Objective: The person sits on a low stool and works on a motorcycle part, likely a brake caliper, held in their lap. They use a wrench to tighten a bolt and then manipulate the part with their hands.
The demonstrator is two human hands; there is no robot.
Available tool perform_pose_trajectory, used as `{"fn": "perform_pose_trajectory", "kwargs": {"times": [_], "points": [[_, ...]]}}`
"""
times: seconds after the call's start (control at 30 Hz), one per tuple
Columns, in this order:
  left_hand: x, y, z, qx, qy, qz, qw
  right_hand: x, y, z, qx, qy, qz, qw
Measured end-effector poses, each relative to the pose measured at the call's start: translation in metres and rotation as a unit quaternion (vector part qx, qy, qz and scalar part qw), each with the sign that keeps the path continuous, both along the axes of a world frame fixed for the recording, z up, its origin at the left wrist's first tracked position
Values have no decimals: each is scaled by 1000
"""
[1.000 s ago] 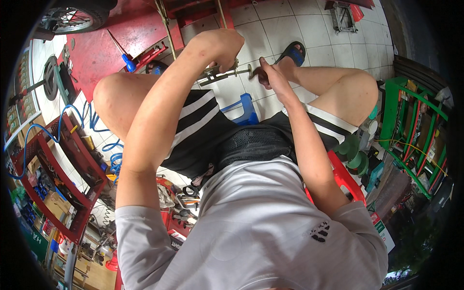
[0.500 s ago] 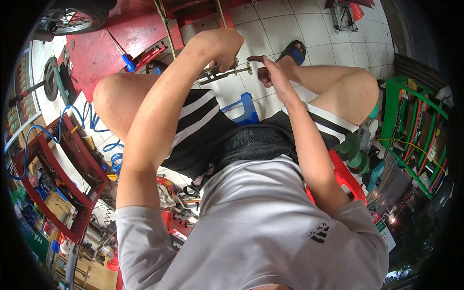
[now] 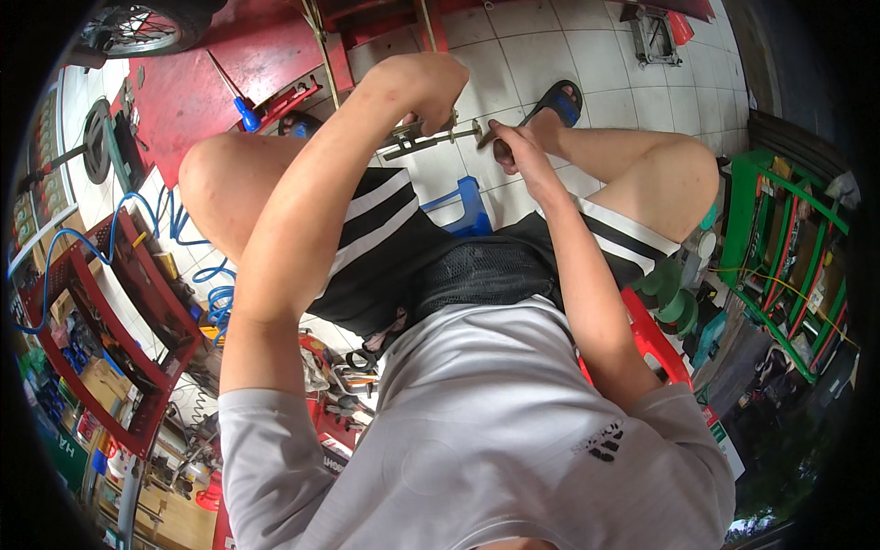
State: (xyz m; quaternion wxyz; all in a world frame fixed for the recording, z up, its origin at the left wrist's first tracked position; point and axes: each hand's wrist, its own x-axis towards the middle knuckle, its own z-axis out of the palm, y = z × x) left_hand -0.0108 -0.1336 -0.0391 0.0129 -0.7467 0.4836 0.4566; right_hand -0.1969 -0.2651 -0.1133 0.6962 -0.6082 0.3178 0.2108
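Observation:
My left hand (image 3: pixel 431 87) is closed round a metal tool (image 3: pixel 412 145) with a long bar and a threaded rod, held above the floor between my legs; its fingertips are partly hidden behind the hand. Just to the right of the rod's round end (image 3: pixel 476 128), my right hand (image 3: pixel 513 149) has a finger reaching toward that end, with the other fingers bent below. Whether that finger touches it is unclear. A blue plastic stool (image 3: pixel 467 206) lies beneath and behind the tool.
A red platform (image 3: pixel 174 110) at top left carries a blue-handled screwdriver (image 3: pixel 246 113) near a wheel (image 3: pixel 137 35). Blue hose (image 3: pixel 220 301) coils at left beside a red rack (image 3: pixel 137 312). A green rack (image 3: pixel 779 183) stands at right; a small metal frame (image 3: pixel 655 46) is at top.
My right hand's fingers have shifted beside the rod's end, stretching and bending again. My left hand and the tool have moved very slightly to the right.

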Motion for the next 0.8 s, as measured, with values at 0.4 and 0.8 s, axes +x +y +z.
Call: {"fn": "perform_pose_trajectory", "kwargs": {"times": [0.4,0.8], "points": [[-1,2,3,-6,-7,9,1000,2,9,7,5,-41,-25,999],[-1,1,2,2,-16,8,1000,-4,-10,-3,24,-22,76,997]]}}
